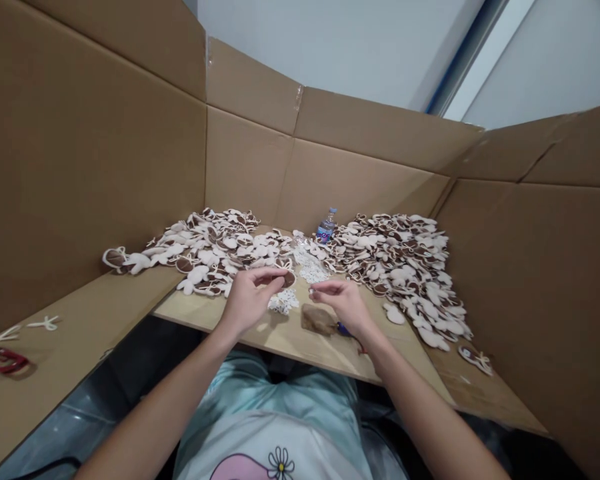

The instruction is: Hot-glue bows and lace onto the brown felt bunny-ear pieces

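My left hand (250,297) is closed in a pinch on a small brown and white ornament piece (289,279) above the wooden board (280,337). My right hand (343,303) is just to the right, fingers pinched together on something tiny and white that I cannot make out. A white lace-like snowflake piece (283,302) lies on the board between and below the hands. A brown lump (319,319) rests by my right wrist, with a dark blue object (343,329) partly hidden beneath the hand.
Two large heaps of white and brown ornaments lie at left (207,250) and right (405,263). A water bottle (326,227) stands between them, near white lace pieces (310,267). Cardboard walls (90,160) enclose the bench. A red tool (3,361) lies far left.
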Tool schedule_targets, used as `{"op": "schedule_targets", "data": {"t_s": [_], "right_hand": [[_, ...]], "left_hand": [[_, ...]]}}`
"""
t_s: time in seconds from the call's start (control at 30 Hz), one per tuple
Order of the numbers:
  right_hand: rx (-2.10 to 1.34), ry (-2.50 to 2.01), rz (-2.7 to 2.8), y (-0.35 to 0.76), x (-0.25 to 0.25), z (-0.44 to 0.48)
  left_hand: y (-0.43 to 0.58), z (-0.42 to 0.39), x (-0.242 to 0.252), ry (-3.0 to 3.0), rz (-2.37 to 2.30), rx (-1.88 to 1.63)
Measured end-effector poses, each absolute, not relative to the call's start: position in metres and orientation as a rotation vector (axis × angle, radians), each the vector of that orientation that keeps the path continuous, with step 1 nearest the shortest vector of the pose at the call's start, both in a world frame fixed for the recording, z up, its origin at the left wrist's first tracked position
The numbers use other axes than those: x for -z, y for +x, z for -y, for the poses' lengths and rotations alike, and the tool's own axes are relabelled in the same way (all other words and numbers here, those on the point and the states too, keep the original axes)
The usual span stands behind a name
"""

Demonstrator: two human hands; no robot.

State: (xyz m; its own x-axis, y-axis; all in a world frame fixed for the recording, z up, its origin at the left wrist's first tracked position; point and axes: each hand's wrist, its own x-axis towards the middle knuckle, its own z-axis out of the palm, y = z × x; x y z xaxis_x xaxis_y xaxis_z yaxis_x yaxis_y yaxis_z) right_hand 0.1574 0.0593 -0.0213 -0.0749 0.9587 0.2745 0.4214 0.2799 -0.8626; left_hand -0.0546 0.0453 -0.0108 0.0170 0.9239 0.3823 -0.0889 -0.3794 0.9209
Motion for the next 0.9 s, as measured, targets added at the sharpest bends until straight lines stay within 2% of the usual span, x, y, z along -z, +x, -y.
{"op": "schedule_targets", "data": {"t_s": [0.3, 0.53, 0.9], "right_hand": [[-0.921, -1.063, 1.156, 0.166, 0.029, 0.009], [-0.513, -0.994, 1.319, 0.165, 0.028, 0.034], [-0.205, -0.850, 1.519, 0.158, 0.035, 0.046]], "left_hand": [[-0.033, -0.016, 0.012, 1.669, -0.907, -1.393], [-0.024, 0.002, 0.008, 1.762, -0.776, -1.405], [-0.016, 0.010, 0.020, 1.898, -0.776, -1.452]]}}
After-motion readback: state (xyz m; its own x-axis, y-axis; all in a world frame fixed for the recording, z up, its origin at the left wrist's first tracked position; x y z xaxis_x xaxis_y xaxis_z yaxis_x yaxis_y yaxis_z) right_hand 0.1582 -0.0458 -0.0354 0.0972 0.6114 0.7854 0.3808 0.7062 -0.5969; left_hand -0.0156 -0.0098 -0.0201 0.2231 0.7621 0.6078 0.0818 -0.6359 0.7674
